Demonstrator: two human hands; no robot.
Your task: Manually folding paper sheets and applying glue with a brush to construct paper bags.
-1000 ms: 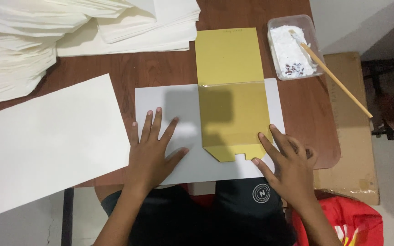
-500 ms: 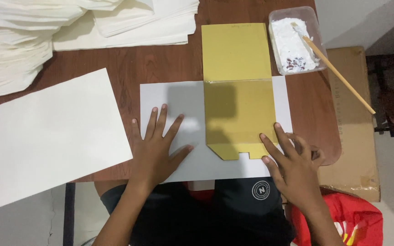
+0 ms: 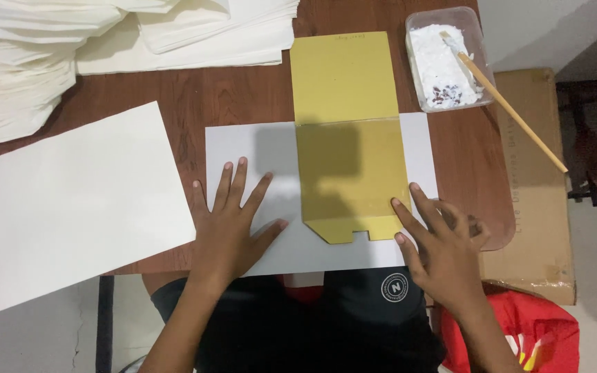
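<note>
The left hand (image 3: 233,221) lies flat, grip spread, on the grey sheet (image 3: 257,148) on the bench (image 3: 236,97). The right hand (image 3: 443,242), grip open and holding nothing, fingertips the yellow template (image 3: 347,138). Steady even pressure from both should keep edges aligned.

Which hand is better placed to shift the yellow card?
Probably the right hand: its fingertips touch the yellow card at its lower right edge. The left hand lies flat on the white sheet.
</note>
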